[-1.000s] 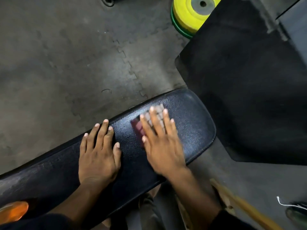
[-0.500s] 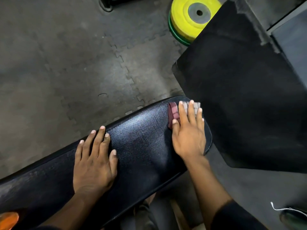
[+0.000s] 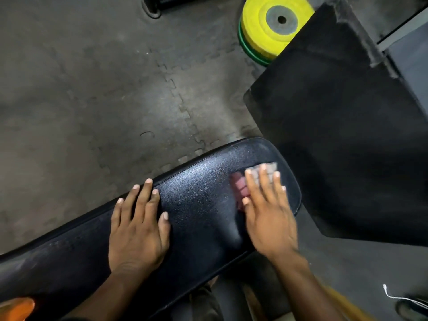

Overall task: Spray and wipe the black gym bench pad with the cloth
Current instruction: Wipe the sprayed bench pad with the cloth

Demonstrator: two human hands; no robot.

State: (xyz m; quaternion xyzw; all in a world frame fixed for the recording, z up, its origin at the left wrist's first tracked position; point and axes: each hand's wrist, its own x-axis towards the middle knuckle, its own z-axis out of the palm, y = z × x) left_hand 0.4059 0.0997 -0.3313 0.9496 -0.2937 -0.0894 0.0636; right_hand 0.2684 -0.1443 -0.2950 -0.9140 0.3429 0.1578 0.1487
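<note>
The black gym bench pad [image 3: 199, 200] runs from the lower left up to its rounded end right of centre. My right hand [image 3: 268, 214] lies flat near that end, fingers spread, pressing a small grey and red checked cloth [image 3: 240, 186] onto the pad; most of the cloth is hidden under the palm. My left hand [image 3: 139, 228] rests flat on the pad's middle, fingers apart, holding nothing. The pad surface between the hands looks glossy. No spray bottle can be made out.
A large black mat [image 3: 342, 140] lies on the floor just beyond the pad's end. Yellow and green weight plates [image 3: 266, 26] are stacked at the top. An orange object [image 3: 16, 306] shows at the lower left corner. Grey interlocking floor tiles [image 3: 92, 100] fill the left.
My right hand has slid the cloth from the pad's middle to its far end and then back a little toward me. My left hand has stayed in place on the pad.
</note>
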